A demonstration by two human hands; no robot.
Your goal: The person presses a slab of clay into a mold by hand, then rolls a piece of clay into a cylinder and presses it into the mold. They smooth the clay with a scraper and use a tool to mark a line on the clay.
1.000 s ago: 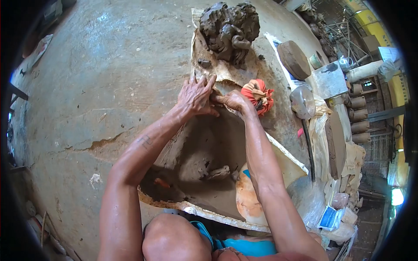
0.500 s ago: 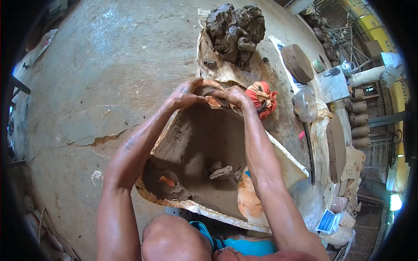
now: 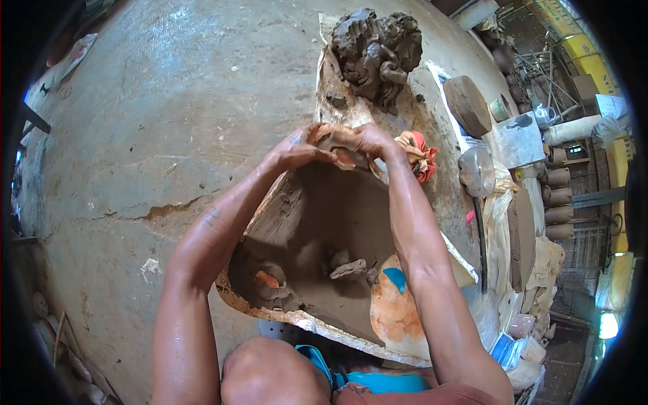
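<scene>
Cracked floor [image 3: 135, 142]; blue patch [image 3: 394, 278] barer — left hand [image 3: 300, 152], right hand [image 3: 375, 142]: fingers clasping mould rim [image 3: 343, 159].

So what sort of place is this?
Probably a clay-modelling or pottery workshop. A large mould lined with smeared clay lies in front of the person, a rough mound of dark wet clay sits beyond it, and a thick round clay slab lies to the right.

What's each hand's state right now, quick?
Left hand: partly closed, curled around the narrow end of the clay-lined mould.
Right hand: fingers bent at that same end; whether they grip it can't be told.
</scene>
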